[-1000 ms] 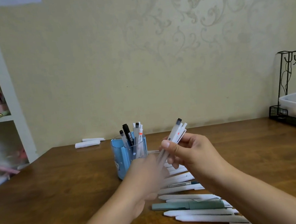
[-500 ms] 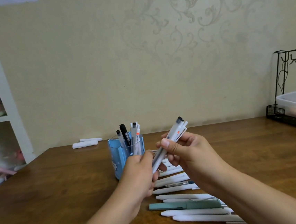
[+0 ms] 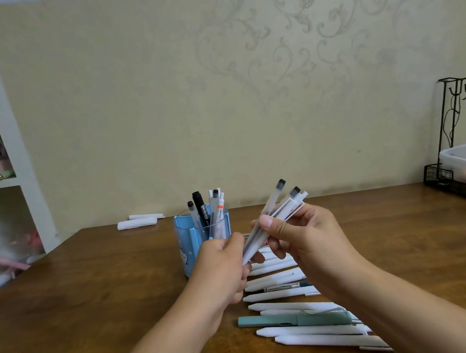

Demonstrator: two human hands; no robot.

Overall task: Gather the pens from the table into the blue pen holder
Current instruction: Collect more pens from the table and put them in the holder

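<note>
Head view: both hands (image 3: 223, 265) (image 3: 303, 235) around pens (image 3: 272, 215) (labels unreadable).

Soft, even daylight fills the room, moderately bright, with no harsh glare. The wooden bench (image 3: 94, 289) shows a faint sheen near its left side, and only weak, diffuse shadows fall beneath the forearms. The wide lens bends the shelf unit (image 3: 1, 113) at the left edge and tilts the wire rack (image 3: 455, 132) at the right. Shelf contents look smeared and out of focus; the centre stays reasonably sharp, though slightly soft overall.
</note>
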